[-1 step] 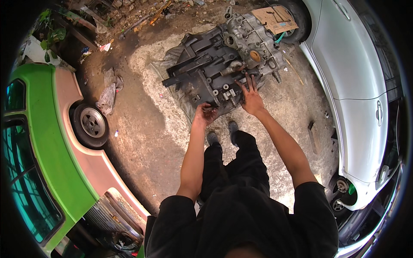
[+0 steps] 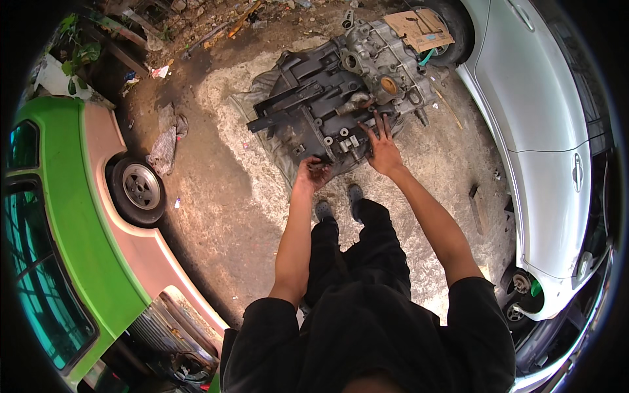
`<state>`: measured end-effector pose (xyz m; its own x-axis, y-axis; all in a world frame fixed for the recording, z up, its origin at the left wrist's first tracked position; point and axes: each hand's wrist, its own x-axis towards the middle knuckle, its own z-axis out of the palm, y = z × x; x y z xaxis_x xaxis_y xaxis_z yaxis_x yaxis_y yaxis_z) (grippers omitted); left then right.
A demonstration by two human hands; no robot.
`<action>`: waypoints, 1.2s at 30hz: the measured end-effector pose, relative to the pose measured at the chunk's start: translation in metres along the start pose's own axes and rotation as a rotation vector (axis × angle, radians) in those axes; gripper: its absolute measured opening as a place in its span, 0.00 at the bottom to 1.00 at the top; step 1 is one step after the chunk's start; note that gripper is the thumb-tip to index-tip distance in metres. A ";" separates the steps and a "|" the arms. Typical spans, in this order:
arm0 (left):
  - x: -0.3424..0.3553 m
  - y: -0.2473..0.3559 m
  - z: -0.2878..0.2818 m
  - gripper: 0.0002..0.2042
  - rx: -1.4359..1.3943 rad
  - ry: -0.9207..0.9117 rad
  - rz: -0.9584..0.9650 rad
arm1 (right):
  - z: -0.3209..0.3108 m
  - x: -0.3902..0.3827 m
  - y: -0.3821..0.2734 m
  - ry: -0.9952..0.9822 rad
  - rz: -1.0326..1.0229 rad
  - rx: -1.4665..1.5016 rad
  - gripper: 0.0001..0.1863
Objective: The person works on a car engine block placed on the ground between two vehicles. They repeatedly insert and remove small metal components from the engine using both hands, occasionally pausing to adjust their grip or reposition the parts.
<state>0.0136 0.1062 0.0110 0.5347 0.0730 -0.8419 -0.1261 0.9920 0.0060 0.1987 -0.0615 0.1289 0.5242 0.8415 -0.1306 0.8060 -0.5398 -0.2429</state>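
A large black panel or tray with raised ribs lies on the ground, several loose metal parts on it. At its near edge my left hand has its fingers curled together; whatever they hold, if anything, is hidden. My right hand rests with spread fingers over the panel's near right part, beside a small metal bracket. Just beyond its fingertips lies a dirty, roughly cylindrical metal piece. A bulky grey metal casting, like an engine or gearbox housing, stands at the panel's far right.
A grey cloth or sheet is spread under the panel. On the left stands a green and pink vehicle; a silver car stands on the right. Cardboard leans by its wheel. A crumpled rag and rubble lie farther off.
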 end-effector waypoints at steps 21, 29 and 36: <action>-0.012 -0.014 -0.021 0.09 0.175 -0.136 0.018 | -0.003 0.001 -0.004 -0.070 0.035 -0.036 0.55; -0.015 -0.023 -0.021 0.12 0.271 -0.124 0.093 | 0.000 -0.001 -0.003 0.006 0.002 -0.016 0.52; -0.010 -0.061 -0.020 0.23 0.325 -0.123 0.218 | 0.000 -0.001 -0.006 0.000 0.022 0.019 0.53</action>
<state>-0.0010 0.0428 0.0081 0.6231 0.2771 -0.7314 0.0125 0.9315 0.3635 0.1934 -0.0586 0.1305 0.5418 0.8295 -0.1357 0.7891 -0.5576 -0.2579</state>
